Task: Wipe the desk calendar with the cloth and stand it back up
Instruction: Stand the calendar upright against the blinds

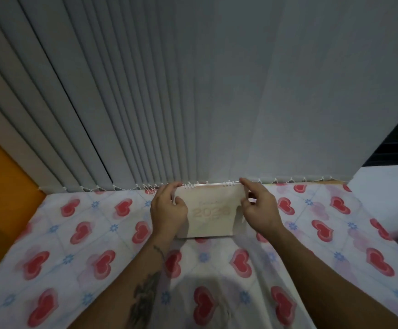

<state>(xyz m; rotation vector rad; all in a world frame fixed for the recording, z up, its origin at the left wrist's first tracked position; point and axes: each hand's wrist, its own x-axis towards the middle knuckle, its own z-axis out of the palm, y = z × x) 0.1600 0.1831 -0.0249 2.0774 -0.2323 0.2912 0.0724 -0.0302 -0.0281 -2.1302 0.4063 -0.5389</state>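
Big gray blinds (pixel 146 91) hang at the back w/ a bead chain along the bottom, and in front is a table under a white cloth w/ red hearts (pixel 86 245) and small blue flowers. The desk calendar (pixel 211 213) (tan cover, "202" shows, last number blurry) stands near the back edge by the blinds, white wire rings on top. Left hand (pixel 168 210) pinches its top left corner & right hand (pixel 258 210) pinches the top right, fingers closed on it.
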